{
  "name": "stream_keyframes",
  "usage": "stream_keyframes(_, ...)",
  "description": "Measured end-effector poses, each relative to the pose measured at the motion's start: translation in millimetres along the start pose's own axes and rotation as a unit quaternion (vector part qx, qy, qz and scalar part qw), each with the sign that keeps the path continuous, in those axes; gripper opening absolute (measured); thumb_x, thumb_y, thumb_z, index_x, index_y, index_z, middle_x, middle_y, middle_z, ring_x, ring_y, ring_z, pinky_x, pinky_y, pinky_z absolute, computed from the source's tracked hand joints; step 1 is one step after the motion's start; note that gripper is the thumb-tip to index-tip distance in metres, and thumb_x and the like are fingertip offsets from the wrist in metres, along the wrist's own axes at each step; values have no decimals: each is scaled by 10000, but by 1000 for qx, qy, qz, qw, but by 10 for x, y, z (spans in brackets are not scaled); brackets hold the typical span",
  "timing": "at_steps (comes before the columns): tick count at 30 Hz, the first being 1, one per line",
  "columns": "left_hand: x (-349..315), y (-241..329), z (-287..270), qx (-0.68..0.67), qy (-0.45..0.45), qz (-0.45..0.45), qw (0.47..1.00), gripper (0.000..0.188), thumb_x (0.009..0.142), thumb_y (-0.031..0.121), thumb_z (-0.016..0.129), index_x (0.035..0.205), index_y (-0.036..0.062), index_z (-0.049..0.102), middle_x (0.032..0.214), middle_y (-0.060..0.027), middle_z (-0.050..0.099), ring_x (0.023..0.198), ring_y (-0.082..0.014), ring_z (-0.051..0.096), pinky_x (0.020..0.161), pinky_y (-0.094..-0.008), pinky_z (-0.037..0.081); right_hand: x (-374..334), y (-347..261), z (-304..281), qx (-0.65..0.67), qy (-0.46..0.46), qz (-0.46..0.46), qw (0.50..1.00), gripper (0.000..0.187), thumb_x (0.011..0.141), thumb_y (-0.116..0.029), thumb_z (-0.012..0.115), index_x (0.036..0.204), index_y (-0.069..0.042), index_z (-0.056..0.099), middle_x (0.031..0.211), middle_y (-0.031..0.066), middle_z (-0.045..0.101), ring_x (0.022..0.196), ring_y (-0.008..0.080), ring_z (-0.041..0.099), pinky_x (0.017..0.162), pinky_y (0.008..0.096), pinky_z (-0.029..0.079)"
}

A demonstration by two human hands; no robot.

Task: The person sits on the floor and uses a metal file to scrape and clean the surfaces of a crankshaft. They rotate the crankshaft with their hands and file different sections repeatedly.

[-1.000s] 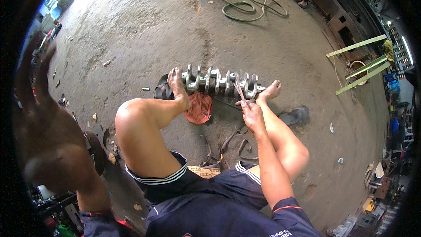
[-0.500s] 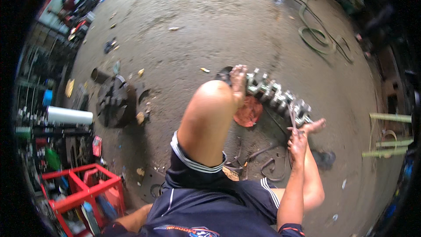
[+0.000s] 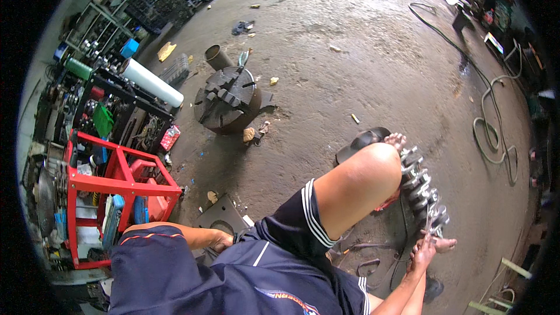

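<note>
Swinging left since before, the view now shows the left hand pressed on the floor; the right hand grips a tool on the crankshaft, its length running away from him.

Bare concrete floor, stained and littered. Crankshaft lies on it right at the right hand's fingers; dark sandal beyond that. Flat steel plate just by the left hand's fingers, lathe chuck well past them, hose far off
</note>
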State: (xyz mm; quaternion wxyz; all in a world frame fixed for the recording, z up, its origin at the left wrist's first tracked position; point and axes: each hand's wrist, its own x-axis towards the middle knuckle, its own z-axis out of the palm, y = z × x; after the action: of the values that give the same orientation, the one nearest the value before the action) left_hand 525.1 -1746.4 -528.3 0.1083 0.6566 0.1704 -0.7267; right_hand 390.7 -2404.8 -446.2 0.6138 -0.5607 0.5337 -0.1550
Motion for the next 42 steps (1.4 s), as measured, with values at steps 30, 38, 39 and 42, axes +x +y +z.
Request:
stream_keyframes(30,52,-10,16,17,0,6,1000,379,862,472,588,964,111,642,953,-137,680,907,-270,656,797,-457,521,-51,-30,32,-8,10,2,1000,284,999,-350,515,1099,-105,618,621,-89,335,455,20,325,373,195,231)
stream_keyframes(38,67,-7,36,18,-1,6,1000,387,860,474,590,976,109,645,963,-139,681,912,-270,657,801,-453,521,-77,-77,53,-7,11,6,1000,293,999,-357,515,1090,-107,636,621,-90,329,450,20,317,377,201,228)
stream_keyframes(39,68,-6,39,17,-1,5,1000,388,860,474,591,977,108,645,964,-139,681,912,-270,657,801,-453,521,-82,-82,57,-5,13,2,1000,292,999,-357,514,1087,-108,638,620,-90,329,451,20,317,377,201,228)
stream_keyframes(42,67,2,50,16,-1,5,1000,391,859,475,592,982,108,646,968,-140,681,914,-269,658,803,-452,521,-87,-88,63,-7,11,2,1000,289,999,-354,514,1084,-110,643,617,-90,331,451,19,318,377,200,229)
